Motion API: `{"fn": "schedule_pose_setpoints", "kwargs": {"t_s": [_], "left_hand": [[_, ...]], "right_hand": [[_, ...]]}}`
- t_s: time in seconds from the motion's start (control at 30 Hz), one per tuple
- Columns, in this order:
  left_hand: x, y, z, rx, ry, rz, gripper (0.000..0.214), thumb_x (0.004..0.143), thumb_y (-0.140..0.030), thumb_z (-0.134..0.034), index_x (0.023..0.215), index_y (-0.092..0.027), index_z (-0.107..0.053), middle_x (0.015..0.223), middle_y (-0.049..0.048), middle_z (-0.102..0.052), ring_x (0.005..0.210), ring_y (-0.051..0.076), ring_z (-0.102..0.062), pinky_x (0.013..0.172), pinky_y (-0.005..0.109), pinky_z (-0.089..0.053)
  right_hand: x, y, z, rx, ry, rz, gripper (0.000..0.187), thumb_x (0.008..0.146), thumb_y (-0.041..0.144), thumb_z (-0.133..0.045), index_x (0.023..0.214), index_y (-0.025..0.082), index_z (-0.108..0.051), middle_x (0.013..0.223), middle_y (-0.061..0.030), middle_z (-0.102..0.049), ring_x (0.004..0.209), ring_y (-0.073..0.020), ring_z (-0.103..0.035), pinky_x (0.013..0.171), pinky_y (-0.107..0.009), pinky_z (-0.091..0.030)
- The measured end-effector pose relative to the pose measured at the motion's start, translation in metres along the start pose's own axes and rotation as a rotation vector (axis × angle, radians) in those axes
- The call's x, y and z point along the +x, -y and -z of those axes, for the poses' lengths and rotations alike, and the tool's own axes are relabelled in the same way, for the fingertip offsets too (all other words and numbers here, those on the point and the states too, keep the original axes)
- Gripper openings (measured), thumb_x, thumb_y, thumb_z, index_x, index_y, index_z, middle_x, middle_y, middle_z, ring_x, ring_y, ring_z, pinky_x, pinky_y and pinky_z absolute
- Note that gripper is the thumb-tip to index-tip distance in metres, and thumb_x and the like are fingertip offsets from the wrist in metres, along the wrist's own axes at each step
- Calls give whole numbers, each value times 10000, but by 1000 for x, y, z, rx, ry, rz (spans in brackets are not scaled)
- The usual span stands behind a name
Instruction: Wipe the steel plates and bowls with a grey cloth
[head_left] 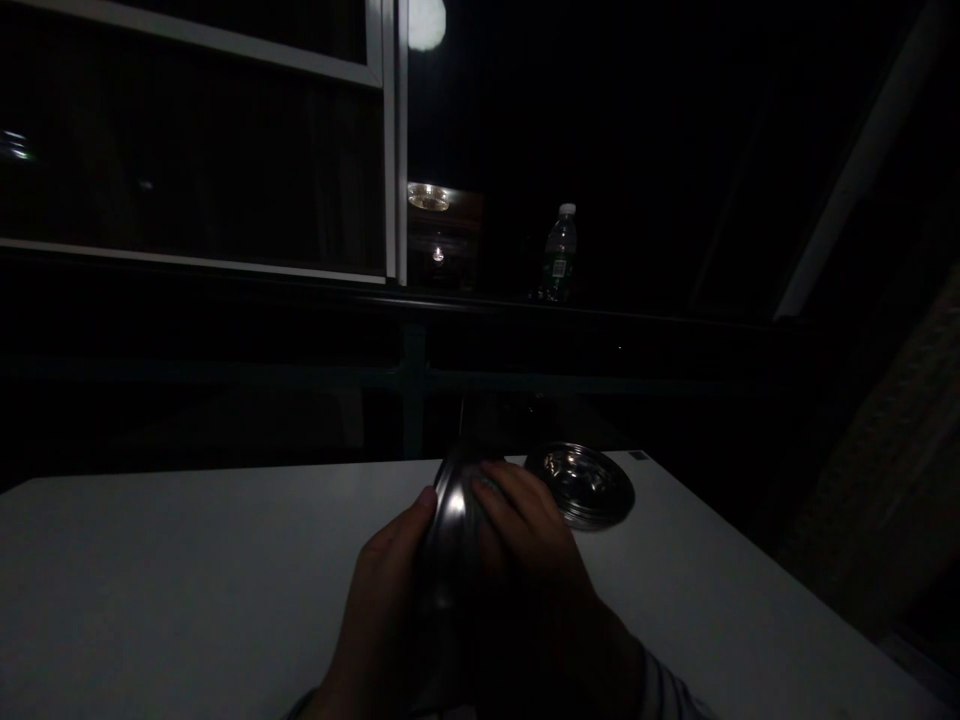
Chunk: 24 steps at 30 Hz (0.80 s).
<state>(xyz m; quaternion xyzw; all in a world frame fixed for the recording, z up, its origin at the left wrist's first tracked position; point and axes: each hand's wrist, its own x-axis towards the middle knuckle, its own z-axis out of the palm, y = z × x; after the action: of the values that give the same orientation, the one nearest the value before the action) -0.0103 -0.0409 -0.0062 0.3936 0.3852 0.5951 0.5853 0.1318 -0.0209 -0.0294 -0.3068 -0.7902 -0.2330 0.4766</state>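
The scene is very dark. My left hand (pixel 379 600) grips a shiny metal plate (pixel 448 520) by its left edge, holding it tilted on edge above the white table (pixel 187 560). My right hand (pixel 532 540) presses its fingers against the plate's right face, closed on it. Just to the right, a second metal bowl-like dish (pixel 585 485) rests flat on the table near its far edge, apart from both hands.
Beyond the table runs a dark ledge with a plastic bottle (pixel 559 255) standing on it. A white window frame (pixel 391 140) rises behind. Small lights (pixel 429 197) glow beyond the glass. The table's right edge slopes down at the right.
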Motion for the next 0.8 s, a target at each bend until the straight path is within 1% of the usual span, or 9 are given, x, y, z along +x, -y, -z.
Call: {"fn": "schedule_pose_setpoints", "kwargs": {"t_s": [0.1, 0.17, 0.27, 0.33, 0.47, 0.57, 0.67, 0.73, 0.8], "left_hand": [[-2, 0, 2, 143, -65, -115, 235, 637, -387, -673, 579, -161, -650, 555, 1, -629, 567, 152, -536, 579, 248, -450], [-3, 0, 3, 176, -77, -147, 220, 617, -378, -686, 583, -164, -652, 553, 2, -632, 571, 158, -544, 591, 252, -454], [-1, -1, 1, 26, -41, -24, 285, 672, -419, -635, 565, -155, -615, 501, -9, -583, 524, 138, -519, 539, 247, -444], [0, -2, 0, -109, -29, 61, 294, 675, -426, -636, 587, -147, -604, 508, -15, -569, 503, 122, -505, 505, 237, -429], [0, -1, -2, -191, -17, 79, 298, 654, -431, -658, 612, -142, -601, 539, -14, -568, 489, 108, -503, 480, 225, -415], [0, 2, -1, -233, -23, 110, 286, 650, -415, -668, 616, -141, -595, 526, -21, -550, 463, 97, -490, 458, 218, -406], [1, 4, 1, -298, -38, 149, 273, 652, -401, -675, 639, -139, -603, 527, -23, -550, 472, 96, -498, 470, 218, -417], [1, 3, 0, -302, -28, 156, 278, 657, -408, -671, 655, -135, -615, 539, -14, -567, 494, 102, -508, 483, 220, -425], [-1, 0, -2, -262, -19, 122, 288, 657, -418, -668, 640, -135, -619, 539, -8, -579, 505, 105, -505, 490, 221, -429]], "right_hand": [[6, -7, 8, -19, 5, -84, 326, 880, 156, -369, 1178, 110, -493, 1161, -125, -550, 1098, -206, -484, 901, -386, -477], [6, -3, 9, -31, -25, -27, 314, 881, 151, -364, 1161, 107, -499, 1135, -129, -560, 1086, -199, -493, 893, -372, -483], [1, 11, 4, -35, -41, 91, 267, 875, 191, -423, 1111, 115, -521, 1073, -113, -594, 1090, -194, -499, 916, -364, -477], [-4, 21, 0, -45, -14, 116, 254, 874, 208, -448, 1097, 119, -531, 1049, -87, -613, 1118, -186, -484, 973, -367, -442], [-8, 30, -1, -100, -22, 171, 223, 894, 173, -428, 1065, 117, -558, 1053, -42, -624, 1159, -144, -452, 1082, -315, -317], [-6, 30, 2, -97, -1, 168, 215, 905, 165, -412, 1046, 124, -570, 1018, -19, -638, 1116, -119, -481, 1105, -288, -269], [-6, 30, 2, -88, -25, 207, 209, 902, 161, -410, 1016, 118, -579, 948, -26, -647, 1057, -117, -514, 1078, -282, -313], [-7, 29, 1, -89, -12, 167, 213, 895, 165, -420, 1042, 119, -568, 976, -46, -640, 1079, -138, -505, 1043, -308, -368], [-7, 25, 2, -84, -27, 128, 233, 890, 208, -430, 1074, 133, -552, 1020, -66, -627, 1098, -167, -498, 987, -340, -430]]}}
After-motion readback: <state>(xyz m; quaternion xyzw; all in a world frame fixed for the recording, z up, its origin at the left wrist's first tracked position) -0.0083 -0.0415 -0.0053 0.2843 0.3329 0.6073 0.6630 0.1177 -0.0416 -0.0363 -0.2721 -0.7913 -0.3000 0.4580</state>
